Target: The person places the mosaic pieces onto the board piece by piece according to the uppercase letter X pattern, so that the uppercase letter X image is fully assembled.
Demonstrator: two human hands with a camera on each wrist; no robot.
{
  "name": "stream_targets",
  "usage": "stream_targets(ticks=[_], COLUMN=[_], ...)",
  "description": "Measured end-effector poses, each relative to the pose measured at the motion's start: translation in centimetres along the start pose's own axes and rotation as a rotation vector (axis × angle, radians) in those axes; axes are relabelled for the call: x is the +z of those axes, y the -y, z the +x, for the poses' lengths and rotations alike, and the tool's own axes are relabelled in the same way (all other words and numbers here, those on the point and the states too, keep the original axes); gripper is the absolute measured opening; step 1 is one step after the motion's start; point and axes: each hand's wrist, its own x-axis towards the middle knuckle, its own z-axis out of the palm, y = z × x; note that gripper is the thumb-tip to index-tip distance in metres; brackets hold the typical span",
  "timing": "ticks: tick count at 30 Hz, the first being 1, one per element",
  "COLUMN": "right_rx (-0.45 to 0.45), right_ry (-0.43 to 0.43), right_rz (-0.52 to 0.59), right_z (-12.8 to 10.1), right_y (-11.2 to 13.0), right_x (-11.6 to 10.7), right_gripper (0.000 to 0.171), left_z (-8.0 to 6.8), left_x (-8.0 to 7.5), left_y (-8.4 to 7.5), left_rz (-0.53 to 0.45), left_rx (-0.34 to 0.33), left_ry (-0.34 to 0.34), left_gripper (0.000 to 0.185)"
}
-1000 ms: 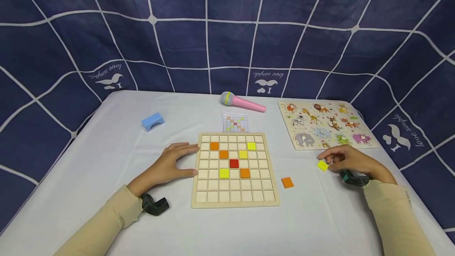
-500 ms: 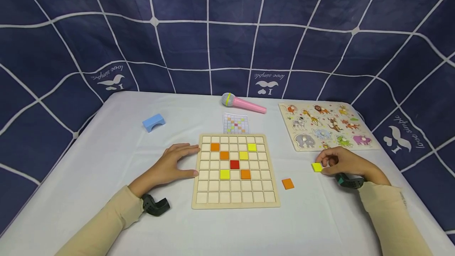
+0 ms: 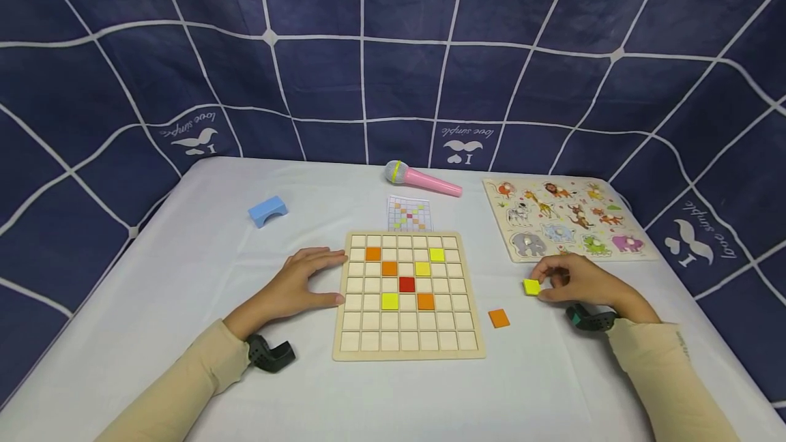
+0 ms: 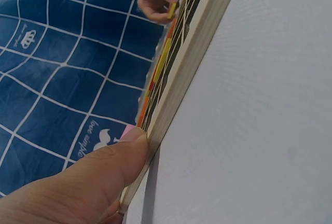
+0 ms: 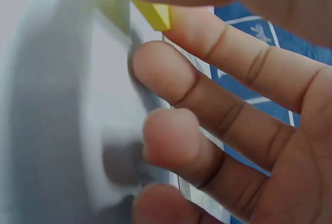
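A square wooden grid board (image 3: 410, 355) lies on the white table. Its cells hold yellow and orange tiles, with a red tile (image 3: 406, 284) at the middle of the crossing diagonals. My left hand (image 3: 299, 281) rests at the board's left edge, thumb and fingers spread apart. The left wrist view shows that thumb (image 4: 98, 169) against the wooden rim. Right of the board, my right hand (image 3: 580, 283) pinches a yellow tile (image 3: 531, 287) between thumb and index finger. From the right wrist, this tile (image 5: 155, 15) is partly behind the thumb. A loose orange tile (image 3: 499, 318) lies between board and right hand.
Behind the board is a small printed pattern card (image 3: 409, 213), and beyond it a pink toy microphone (image 3: 430, 181). An animal puzzle board (image 3: 555, 217) sits at the back right. On the left stands a blue arch block (image 3: 267, 211). Dark blue cloth (image 3: 405, 80) backs the table.
My right hand has slid left toward the board with the yellow tile between its fingertips. My left hand has stayed at the board's edge.
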Motion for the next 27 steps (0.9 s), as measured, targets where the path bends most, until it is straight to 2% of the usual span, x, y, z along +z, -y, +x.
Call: stream_targets(ticks=[12,21,27], right_rx=[-0.011,0.060,0.037], right_ry=[-0.116,-0.122,-0.111], right_rz=[-0.104,-0.159,-0.172], right_z=[1.3,2.3,2.9], right_y=[1.6,3.1,3.7], right_x=[1.9,3.1,3.7], right_gripper=[0.028,0.028,0.027], left_z=[0.0,0.0,0.1], left_x=[0.0,0.0,0.0], left_y=[0.0,0.0,0.0], left_rz=[0.001,0.000,-0.006], left_rx=[-0.002,-0.011,-0.009], left_ry=[0.000,0.003,0.002], left_gripper=[0.076,0.076,0.075])
